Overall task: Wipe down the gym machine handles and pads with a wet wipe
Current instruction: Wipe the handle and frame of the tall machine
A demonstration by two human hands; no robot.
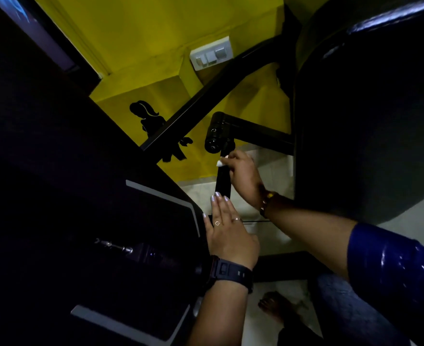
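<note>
Right now I am curling my right hand (245,178) around the wet wipe (221,163) and pinching it against the upper part of the black handle (222,182), just under the round pivot (214,132), so that the wipe is wrapping the bar rather than brushing one face of it. My left hand (230,236) is lying flat with its fingers straight, holding nothing, its fingertips touching the lower end of that handle. I am judging that it is steadying the bar against my rubbing. The big dark pad (368,121) is standing to the right, apart from both hands. As for containers, none is showing: no wipe packet, no bin.
</note>
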